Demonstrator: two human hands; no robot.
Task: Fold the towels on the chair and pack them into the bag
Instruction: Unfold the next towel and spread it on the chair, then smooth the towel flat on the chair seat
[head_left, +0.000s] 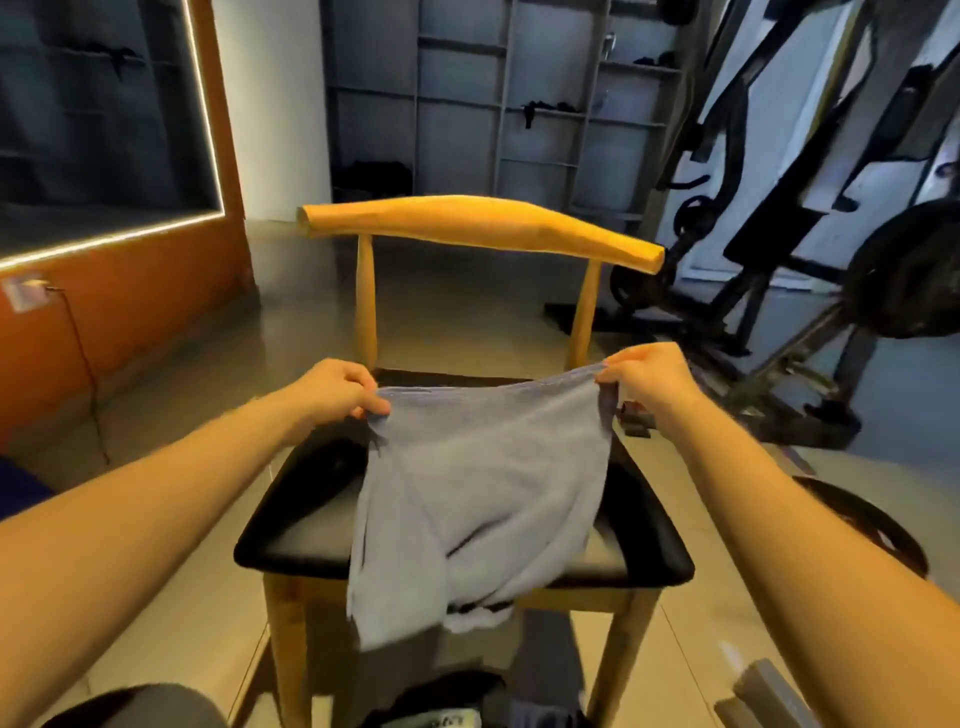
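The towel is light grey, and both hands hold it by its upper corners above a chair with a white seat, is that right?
One detail is wrong: the seat is black, not white. The head view shows the light grey towel pinched at its upper corners by the left hand and the right hand, hanging above the wooden chair.

The chair (483, 228) stands in front of the person, its back on the far side. A towel (467, 499) hangs over the seat between the left hand (337, 389) and right hand (649, 379) — one top corner in each. Shelves (498, 104) stand behind the chair — gym equipment (779, 208) to the right.
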